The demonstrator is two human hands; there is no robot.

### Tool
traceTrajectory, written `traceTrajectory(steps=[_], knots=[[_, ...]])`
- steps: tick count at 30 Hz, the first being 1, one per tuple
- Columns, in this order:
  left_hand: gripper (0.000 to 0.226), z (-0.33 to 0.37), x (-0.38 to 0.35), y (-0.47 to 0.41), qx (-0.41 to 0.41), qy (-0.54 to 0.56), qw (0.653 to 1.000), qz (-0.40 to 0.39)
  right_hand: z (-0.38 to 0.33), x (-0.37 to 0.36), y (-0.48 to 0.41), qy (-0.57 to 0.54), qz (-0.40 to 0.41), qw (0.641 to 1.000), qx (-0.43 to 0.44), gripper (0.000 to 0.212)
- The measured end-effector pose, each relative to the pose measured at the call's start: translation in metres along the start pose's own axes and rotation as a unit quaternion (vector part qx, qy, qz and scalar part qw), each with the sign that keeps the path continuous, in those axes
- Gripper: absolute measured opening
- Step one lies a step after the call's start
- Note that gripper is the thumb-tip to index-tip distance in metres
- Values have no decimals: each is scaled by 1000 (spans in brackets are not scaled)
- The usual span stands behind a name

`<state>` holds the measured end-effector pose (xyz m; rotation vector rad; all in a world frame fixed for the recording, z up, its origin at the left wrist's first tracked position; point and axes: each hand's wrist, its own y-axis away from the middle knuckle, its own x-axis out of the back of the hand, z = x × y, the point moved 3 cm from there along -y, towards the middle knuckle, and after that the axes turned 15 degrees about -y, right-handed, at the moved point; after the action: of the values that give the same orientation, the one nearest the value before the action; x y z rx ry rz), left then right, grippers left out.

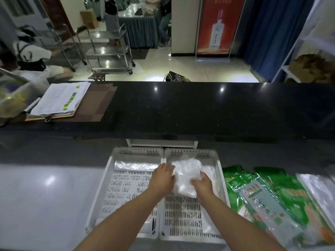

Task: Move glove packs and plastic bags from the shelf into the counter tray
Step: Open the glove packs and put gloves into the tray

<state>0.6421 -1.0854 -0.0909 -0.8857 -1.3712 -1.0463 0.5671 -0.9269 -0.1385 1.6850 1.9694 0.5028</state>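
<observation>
Head view: we are seeing both hands over the right tray [192, 152], one of two white slotted trays sitting side by side on the grey counter [45, 196]. The plastic bag bundle [186, 175], clear and crumpled, is sitting in the far half of that tray, between the two hands. The left hand [164, 178] is gripping its left edge, with fingers loosely curled over the top and the thumb against the side. The right hand [202, 183] is gripping the near right part, fingers curled into the plastic. We are not able to tell whether the bundle is resting fully on the tray floor or hanging just above it.

The left tray [137, 151] is holding a flat bag pack [134, 164] at its far end. Green glove packs [272, 192] are lying overlapped on the counter just right of the right tray, with clear packs [317, 192] further right.

We are judging the step in hand as setting the bundle down. To do it well, we are suggesting:
- Pressing the bundle flat toward the far wall, so the near half is left free.
- Tucking loose film inside the rim — slippery plastic is likely to spring open or slide once released.
- Releasing one hand first while the other is pressing down, which should help it settle.

The glove packs are looking like the next pick — not yet in a tray.
</observation>
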Motion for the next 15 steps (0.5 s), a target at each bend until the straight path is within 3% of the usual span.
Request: traceTrajectory(steps=[9, 15], knots=[[56, -5, -19, 4, -62, -115, 988, -85, 4, -35, -10, 115, -3, 993, -6, 73], [74, 9, -26, 10, -116, -186, 971, -98, -13, -21, -7, 303, -54, 947, 96, 74]])
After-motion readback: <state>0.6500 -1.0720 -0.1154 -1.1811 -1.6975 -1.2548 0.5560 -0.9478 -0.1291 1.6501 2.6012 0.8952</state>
